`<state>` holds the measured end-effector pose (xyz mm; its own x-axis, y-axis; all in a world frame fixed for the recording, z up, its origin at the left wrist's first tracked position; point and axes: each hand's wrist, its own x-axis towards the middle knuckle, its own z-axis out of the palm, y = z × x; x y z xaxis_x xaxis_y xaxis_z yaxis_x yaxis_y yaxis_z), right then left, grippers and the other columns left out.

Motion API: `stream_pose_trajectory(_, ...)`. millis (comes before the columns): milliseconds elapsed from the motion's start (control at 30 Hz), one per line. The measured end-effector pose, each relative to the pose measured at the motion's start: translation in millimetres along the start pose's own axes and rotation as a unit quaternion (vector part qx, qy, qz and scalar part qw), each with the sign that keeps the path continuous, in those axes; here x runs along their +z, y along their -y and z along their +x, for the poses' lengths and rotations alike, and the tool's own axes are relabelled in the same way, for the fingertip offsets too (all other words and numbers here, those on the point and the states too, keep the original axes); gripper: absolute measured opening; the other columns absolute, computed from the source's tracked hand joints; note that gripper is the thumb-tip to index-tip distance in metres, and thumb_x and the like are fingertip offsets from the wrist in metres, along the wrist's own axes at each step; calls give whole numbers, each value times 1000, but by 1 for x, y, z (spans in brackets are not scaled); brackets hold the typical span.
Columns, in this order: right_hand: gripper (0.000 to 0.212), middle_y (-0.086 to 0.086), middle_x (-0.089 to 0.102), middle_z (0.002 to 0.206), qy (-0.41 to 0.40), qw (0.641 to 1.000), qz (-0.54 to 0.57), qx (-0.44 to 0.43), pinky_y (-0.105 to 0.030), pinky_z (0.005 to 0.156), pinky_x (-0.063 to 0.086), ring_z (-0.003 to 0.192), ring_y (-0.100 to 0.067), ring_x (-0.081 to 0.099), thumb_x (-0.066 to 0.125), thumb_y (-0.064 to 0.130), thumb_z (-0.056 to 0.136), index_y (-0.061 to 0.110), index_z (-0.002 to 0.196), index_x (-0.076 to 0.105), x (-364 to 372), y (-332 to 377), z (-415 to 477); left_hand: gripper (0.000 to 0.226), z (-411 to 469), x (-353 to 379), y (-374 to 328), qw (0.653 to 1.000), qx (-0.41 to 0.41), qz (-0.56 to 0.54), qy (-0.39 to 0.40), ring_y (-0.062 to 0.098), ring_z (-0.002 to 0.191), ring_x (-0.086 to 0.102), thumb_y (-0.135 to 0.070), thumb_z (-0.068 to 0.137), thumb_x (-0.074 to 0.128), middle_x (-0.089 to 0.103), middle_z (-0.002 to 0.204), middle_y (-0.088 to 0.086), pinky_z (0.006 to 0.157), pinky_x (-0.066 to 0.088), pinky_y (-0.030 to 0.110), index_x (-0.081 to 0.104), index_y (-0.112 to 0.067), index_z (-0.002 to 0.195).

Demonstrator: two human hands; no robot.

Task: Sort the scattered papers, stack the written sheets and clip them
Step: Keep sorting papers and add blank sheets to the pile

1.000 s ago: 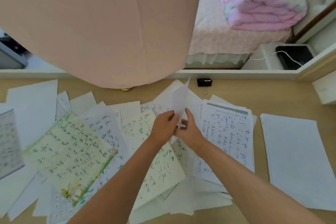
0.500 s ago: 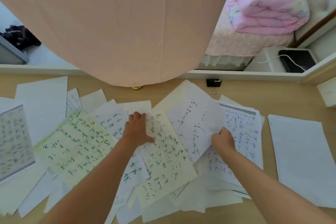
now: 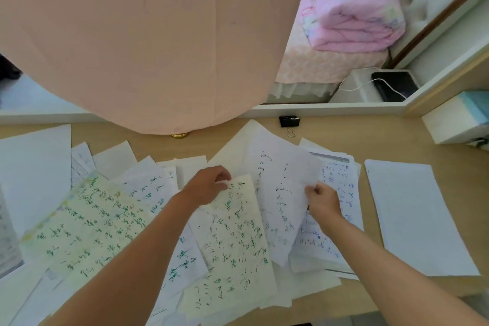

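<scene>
Several written and blank sheets lie scattered over a wooden desk (image 3: pixel 397 145). My left hand (image 3: pixel 207 185) pinches the top edge of a cream sheet with green writing (image 3: pixel 232 246). My right hand (image 3: pixel 321 200) grips the right edge of a white sheet with sparse writing (image 3: pixel 280 188), which is lifted and curled. Under it lies a sheet with blue writing (image 3: pixel 341 193). A larger green-bordered written sheet (image 3: pixel 87 225) lies at the left. A black binder clip (image 3: pixel 289 123) sits at the desk's far edge.
A stack of blank white paper (image 3: pixel 412 217) lies at the right. A pink cloth (image 3: pixel 137 34) hangs over the far middle of the desk. A white box (image 3: pixel 449 122) stands at the far right. Beyond the desk are a bed and a pink quilt (image 3: pixel 352 5).
Both hands held one upright sheet together, then parted. The right hand now lifts the white sheet by its right edge; the left hand moved right to the cream sheet's top edge.
</scene>
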<state>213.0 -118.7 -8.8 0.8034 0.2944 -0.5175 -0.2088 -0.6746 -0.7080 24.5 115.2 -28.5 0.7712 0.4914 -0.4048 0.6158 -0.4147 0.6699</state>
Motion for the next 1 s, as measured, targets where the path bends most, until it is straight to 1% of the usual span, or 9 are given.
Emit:
stream_pose_trajectory(133,23,-9,48,77,15,998,-46,-27,-32,64,33,69,-20,43,42,16,100,8,80,49,-13,1,-1,32,7,8,-49,994,90,-48,-49,11,90,58,-16,96,60,61,96,-8,77,47,23,60,-27,126)
stream_pose_trajectory(200,38,-10,52,88,68,998,-5,-1,-34,70,40,78,-22,48,41,34,101,1,93,55,-16,1,-2,30,11,19,-75,989,117,-50,-81,8,95,57,-16,96,60,62,99,-10,85,44,22,62,-23,125)
stream_pose_trajectory(300,63,3,66,113,140,990,16,13,-40,92,50,102,-18,62,50,67,87,13,118,63,-18,-5,-6,22,19,41,-101,985,137,-41,-98,9,100,60,-13,97,56,70,107,-7,90,45,23,70,-17,114)
stream_pose_trajectory(433,14,-1,69,87,94,993,-59,-30,-34,69,51,76,-20,63,64,21,91,8,95,64,-33,-16,-2,37,23,71,-110,979,97,-27,-177,14,114,49,-19,93,63,62,120,-7,102,38,32,59,-24,130)
stream_pose_trajectory(567,6,-2,63,91,-62,997,-54,2,-33,69,47,80,-22,57,52,18,95,17,91,57,-75,-24,19,46,19,86,-109,962,9,-29,-273,22,129,38,-14,92,61,51,136,-1,107,32,37,50,-20,137)
stream_pose_trajectory(667,15,-12,60,112,-133,985,-104,36,-40,82,48,92,-29,54,45,20,99,11,109,51,-103,-40,39,48,19,105,-107,973,-104,-73,-195,28,129,42,-13,94,57,48,137,11,105,38,40,45,-12,140)
stream_pose_trajectory(833,53,-15,44,131,-81,969,-208,108,-46,87,52,121,-35,41,58,26,86,9,133,42,-107,-53,61,68,23,144,-129,976,-178,-109,-57,32,133,40,-25,87,62,45,143,12,108,40,49,36,-9,148)
stream_pose_trajectory(933,65,-13,39,133,-79,972,-172,139,-44,85,55,118,-33,45,63,24,78,16,137,38,-95,-51,62,83,31,152,-144,967,-212,-118,-71,31,137,38,-28,82,70,40,147,10,109,39,49,28,-12,152)
stream_pose_trajectory(1000,66,-12,40,132,-81,976,-136,149,-35,72,55,106,-31,54,64,17,76,19,137,40,-89,-50,64,86,37,152,-146,959,-232,-142,-74,29,130,46,-28,80,74,42,146,11,108,42,46,28,-11,151)
